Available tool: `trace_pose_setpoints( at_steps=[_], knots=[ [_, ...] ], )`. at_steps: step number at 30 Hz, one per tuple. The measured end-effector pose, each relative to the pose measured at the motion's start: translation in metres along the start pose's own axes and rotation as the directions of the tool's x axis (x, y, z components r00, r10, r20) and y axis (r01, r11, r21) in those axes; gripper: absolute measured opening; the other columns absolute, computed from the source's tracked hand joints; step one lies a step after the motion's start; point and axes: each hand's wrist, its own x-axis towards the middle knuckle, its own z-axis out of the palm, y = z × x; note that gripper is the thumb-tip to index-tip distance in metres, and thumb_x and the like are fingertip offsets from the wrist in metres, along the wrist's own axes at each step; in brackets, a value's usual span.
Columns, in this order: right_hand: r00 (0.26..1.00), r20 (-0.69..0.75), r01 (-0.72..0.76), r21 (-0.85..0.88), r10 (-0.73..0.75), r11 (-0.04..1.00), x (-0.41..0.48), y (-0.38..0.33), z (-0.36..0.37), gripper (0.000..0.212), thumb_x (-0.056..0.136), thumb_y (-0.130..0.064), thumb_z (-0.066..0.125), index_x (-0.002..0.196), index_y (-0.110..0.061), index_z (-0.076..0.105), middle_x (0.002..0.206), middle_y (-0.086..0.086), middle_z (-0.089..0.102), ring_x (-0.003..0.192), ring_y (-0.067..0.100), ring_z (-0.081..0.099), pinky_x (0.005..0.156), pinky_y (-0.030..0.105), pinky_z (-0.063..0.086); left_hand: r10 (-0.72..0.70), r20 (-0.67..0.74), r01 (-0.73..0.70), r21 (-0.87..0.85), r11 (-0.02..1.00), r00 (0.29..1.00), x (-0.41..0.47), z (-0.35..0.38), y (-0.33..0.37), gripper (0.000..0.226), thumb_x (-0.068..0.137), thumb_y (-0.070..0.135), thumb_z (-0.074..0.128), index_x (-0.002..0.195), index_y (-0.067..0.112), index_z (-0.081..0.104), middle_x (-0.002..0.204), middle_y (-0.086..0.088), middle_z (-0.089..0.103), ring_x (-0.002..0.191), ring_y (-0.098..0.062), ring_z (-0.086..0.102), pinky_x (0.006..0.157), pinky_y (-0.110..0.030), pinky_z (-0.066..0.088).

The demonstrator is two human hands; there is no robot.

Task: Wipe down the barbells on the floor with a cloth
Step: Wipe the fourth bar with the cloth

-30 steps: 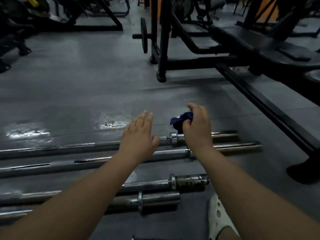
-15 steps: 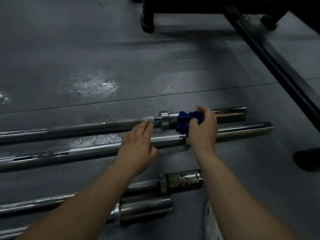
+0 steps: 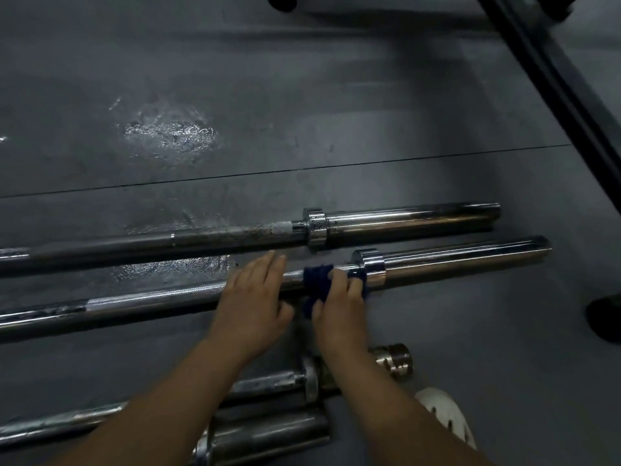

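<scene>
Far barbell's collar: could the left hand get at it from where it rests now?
Probably yes. The left hand lies flat on the second barbell, fingertips pointing toward the far barbell's collar, and only bare floor shows between them.

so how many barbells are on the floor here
4: the far barbell; the second barbell under both hands; a third barbell beneath the forearms; the nearest barbell. More may lie out of frame.

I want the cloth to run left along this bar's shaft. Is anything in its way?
Yes. The left hand rests flat on the second barbell, just left of the blue cloth that the right hand wraps round the shaft.
</scene>
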Motion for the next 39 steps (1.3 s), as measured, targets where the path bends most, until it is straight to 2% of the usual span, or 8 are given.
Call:
trace_pose_setpoints(
  at_steps=[6,9,12,15,28,32,34,39],
  knots=[
    [0.944,-0.057,-0.263,0.467,0.326,0.844,0.006,-0.009,0.006,0.043,0.084,-0.001,0.056,0.124,-0.016,0.052,0.125,0.002,0.044,0.099,0.015,0.052,0.086,0.021,0.042,-0.024,-0.036,0.026,0.036,0.999,0.999,0.0,0.01,-0.021,0.078,0.075,0.041,0.043,0.147,0.011,0.043,0.151,-0.011,0.044,0.135,-0.03,0.044,0.113,-0.045,0.031],
    [0.75,0.282,-0.524,0.806,0.598,0.276,0.011,-0.036,0.021,0.033,0.082,0.001,0.056,0.113,-0.009,0.054,0.115,0.017,0.063,0.089,0.025,0.064,0.078,0.036,0.054,0.005,-0.052,-0.002,0.06,0.998,0.999,-0.002,0.016,-0.028,0.075,0.068,0.041,0.04,0.134,0.008,0.055,0.134,-0.014,0.058,0.118,-0.032,0.058,0.107,-0.041,0.031],
    [0.587,0.465,-0.359,0.883,0.662,-0.302,0.028,-0.024,0.006,0.035,0.09,0.005,0.046,0.123,-0.003,0.055,0.102,0.014,0.063,0.084,0.022,0.062,0.076,0.033,0.055,0.037,-0.06,-0.033,0.067,0.997,0.997,-0.004,0.015,-0.031,0.072,0.066,0.038,0.041,0.129,0.008,0.057,0.127,-0.013,0.062,0.113,-0.031,0.06,0.106,-0.038,0.025],
    [0.564,0.574,-0.328,0.816,0.593,-0.477,0.033,-0.026,-0.012,0.028,0.095,-0.011,0.048,0.123,-0.014,0.053,0.105,0.008,0.06,0.092,0.021,0.058,0.098,0.035,0.048,0.057,-0.075,-0.053,0.066,0.996,0.996,-0.006,0.016,-0.037,0.072,0.067,0.037,0.041,0.13,0.008,0.057,0.127,-0.012,0.062,0.114,-0.031,0.06,0.107,-0.037,0.025],
    [0.599,0.651,-0.751,0.659,0.467,0.044,0.03,-0.047,-0.023,0.015,0.098,-0.014,0.052,0.113,-0.013,0.055,0.094,0.012,0.063,0.074,0.021,0.06,0.049,0.027,0.048,0.043,-0.045,-0.039,0.077,0.996,0.998,-0.009,0.017,-0.031,0.074,0.066,0.041,0.053,0.135,0.013,0.049,0.136,-0.008,0.051,0.126,-0.027,0.045,0.114,-0.04,0.026],
    [0.875,0.112,-0.405,0.703,0.471,0.584,0.022,-0.043,-0.031,0.012,0.09,-0.006,0.057,0.101,-0.011,0.058,0.091,0.005,0.062,0.083,0.023,0.061,0.061,0.024,0.047,0.027,0.025,-0.029,0.064,0.998,0.999,-0.011,0.016,-0.031,0.081,0.07,0.047,0.047,0.145,0.017,0.037,0.149,-0.005,0.038,0.139,-0.025,0.032,0.121,-0.041,0.016],
    [0.961,-0.096,-0.194,0.434,0.259,0.88,0.013,-0.038,-0.022,0.026,0.087,-0.008,0.06,0.112,-0.015,0.056,0.113,0.004,0.056,0.101,0.02,0.056,0.082,0.03,0.049,0.029,0.038,-0.031,0.066,0.997,0.999,-0.015,0.016,-0.029,0.084,0.07,0.048,0.046,0.148,0.018,0.033,0.152,-0.005,0.034,0.142,-0.024,0.028,0.122,-0.04,0.013],
    [0.999,0.005,-0.033,-0.039,0.034,0.999,-0.011,-0.037,-0.001,0.046,0.086,-0.018,0.061,0.131,-0.023,0.053,0.131,0.004,0.043,0.119,0.024,0.036,0.092,0.031,0.039,0.073,-0.009,-0.072,0.054,0.996,0.997,-0.031,0.019,-0.028,0.086,0.063,0.046,0.052,0.142,0.012,0.044,0.144,-0.008,0.044,0.133,-0.027,0.039,0.117,-0.041,0.027]
  ],
)
